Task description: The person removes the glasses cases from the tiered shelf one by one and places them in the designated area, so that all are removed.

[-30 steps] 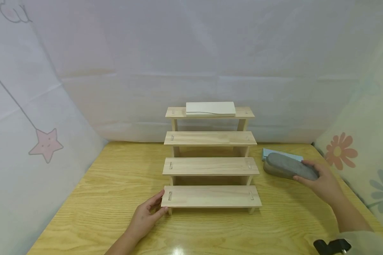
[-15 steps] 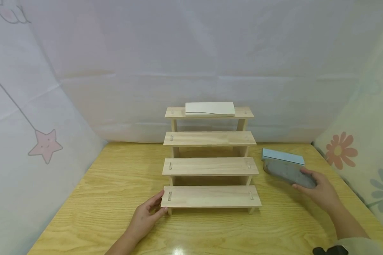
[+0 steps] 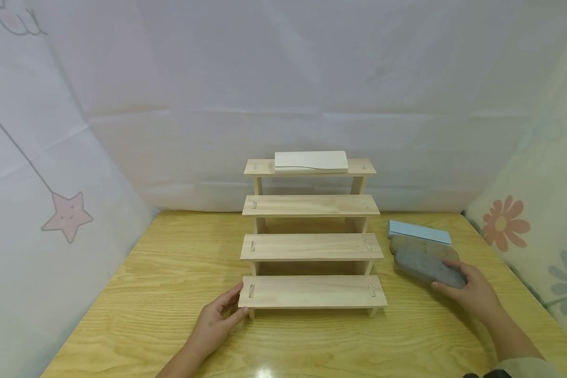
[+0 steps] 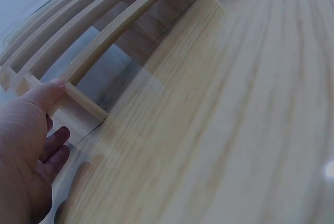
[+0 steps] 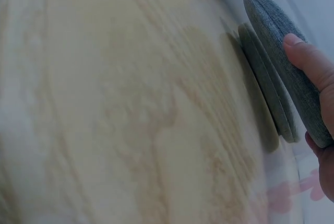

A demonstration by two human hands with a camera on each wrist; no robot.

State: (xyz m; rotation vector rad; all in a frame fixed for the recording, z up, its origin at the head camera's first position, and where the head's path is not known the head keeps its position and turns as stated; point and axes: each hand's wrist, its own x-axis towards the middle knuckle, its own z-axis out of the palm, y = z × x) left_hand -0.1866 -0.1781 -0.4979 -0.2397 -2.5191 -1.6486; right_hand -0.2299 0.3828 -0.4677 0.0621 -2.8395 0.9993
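1. Honestly, the right hand [image 3: 470, 289] has a decent hold: thumb on one side, fingers on the other, closed around the near end of a grey, rounded, fabric-look case [image 3: 422, 264]. I'd keep that squeeze firm but gentle, and level the far end, since an end grip could let it droop.
2. Beyond that hand sits a brownish-grey rounded case [image 3: 418, 244] on the wood-grain tabletop [image 3: 160, 262], with a pale blue flat box [image 3: 420, 231] past it. I'd lift clear before going sideways, so neither gets dragged. Can't tell if the two cases touch.
3. Left hand [image 3: 214, 323] pinches the left end of the lowest step of the pale wooden four-step rack [image 3: 312, 247], thumb in front. Light pressure should do; shoving could skew it.
4. Versus a second ago: the grey case has come nearer the person, uncovering the brownish one and more blue box. Left hand and rack look unchanged.
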